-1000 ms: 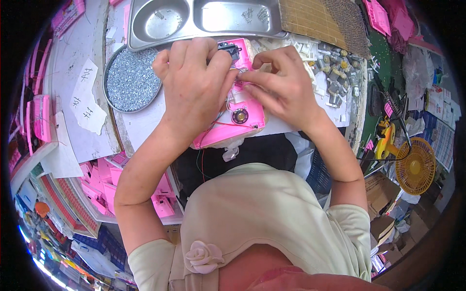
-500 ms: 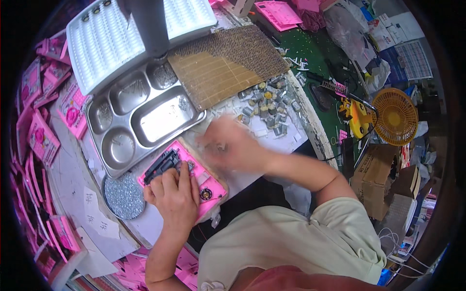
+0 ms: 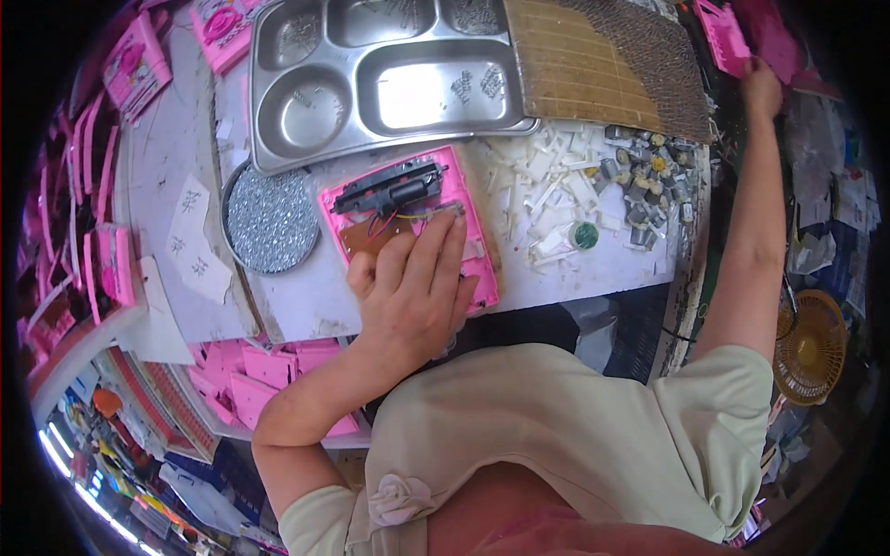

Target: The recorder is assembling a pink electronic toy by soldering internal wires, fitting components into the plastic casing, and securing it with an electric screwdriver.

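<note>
A pink plastic toy casing [image 3: 475, 243] lies open-side up at the table's near edge, with a black mechanism [image 3: 399, 190], thin wires and a brown board inside. My left hand [image 3: 408, 287] rests on it, fingers stretched over the board and the right side, hiding part of the interior. My right arm reaches out to the far right. There my right hand [image 3: 762, 91] has its fingers closed on the lower corner of a pink plastic panel [image 3: 721, 37]; its fingertips are small and partly hidden.
A steel compartment tray [image 3: 394, 137] with small screws stands behind the casing. Left of it is a round dish of metal pieces [image 3: 271, 218]. Corrugated cardboard [image 3: 593, 69], white plastic parts [image 3: 556, 176] and small grey motors [image 3: 640, 176] lie rightward. A yellow fan [image 3: 809, 347] stands far right.
My right hand has moved from beside the casing out to the pink panel at the far right. My left hand stays on the casing, its fingers shifted. The whole view has turned.
</note>
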`<action>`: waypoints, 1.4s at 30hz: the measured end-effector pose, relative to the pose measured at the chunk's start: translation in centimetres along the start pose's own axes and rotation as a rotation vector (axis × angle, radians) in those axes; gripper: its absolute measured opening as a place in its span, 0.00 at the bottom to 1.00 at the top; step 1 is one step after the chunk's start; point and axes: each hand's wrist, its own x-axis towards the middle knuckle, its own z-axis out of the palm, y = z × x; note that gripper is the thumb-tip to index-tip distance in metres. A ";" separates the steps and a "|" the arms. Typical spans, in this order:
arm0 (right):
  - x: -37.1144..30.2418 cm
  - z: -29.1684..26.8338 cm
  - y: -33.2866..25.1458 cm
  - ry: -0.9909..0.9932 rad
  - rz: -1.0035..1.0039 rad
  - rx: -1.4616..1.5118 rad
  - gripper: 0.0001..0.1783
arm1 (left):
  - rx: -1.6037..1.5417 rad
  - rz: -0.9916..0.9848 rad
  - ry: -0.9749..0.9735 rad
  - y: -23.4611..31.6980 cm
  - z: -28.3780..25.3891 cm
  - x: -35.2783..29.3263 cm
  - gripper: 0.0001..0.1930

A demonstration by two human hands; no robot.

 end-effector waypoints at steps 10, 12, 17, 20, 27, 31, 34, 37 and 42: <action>-13.8 -20.6 -1.8 0.338 0.151 1.130 0.17 | -0.061 0.031 0.022 0.1 0.4 1.2 0.28; -18.4 -24.6 -2.5 0.365 0.136 1.271 0.15 | -0.104 0.024 0.016 0.0 0.1 1.4 0.27; -26.4 -26.2 -1.4 -0.154 0.116 1.791 0.19 | -0.158 0.037 0.056 -0.2 -0.6 0.7 0.26; -28.2 -27.6 -7.9 -0.351 0.024 1.797 0.17 | -0.176 0.036 0.164 0.0 -1.1 -0.8 0.25; -24.0 -26.7 -12.5 -0.366 -0.160 2.030 0.15 | -0.195 0.023 0.178 -1.2 -1.3 -1.8 0.26; -23.7 -26.1 -12.5 -0.397 -0.222 2.003 0.16 | -0.113 0.030 0.094 -0.7 -0.5 0.1 0.32; -24.8 -26.0 -12.2 -0.376 -0.163 1.992 0.16 | -0.110 0.050 0.061 -0.5 -0.2 0.2 0.35; -25.6 -25.8 -11.4 -0.367 -0.109 1.970 0.16 | -0.135 0.017 0.042 -0.4 -0.1 -0.1 0.38; -25.9 -25.5 -11.4 -0.338 -0.145 1.949 0.16 | -0.040 -0.018 -0.040 -0.2 -0.1 -0.2 0.41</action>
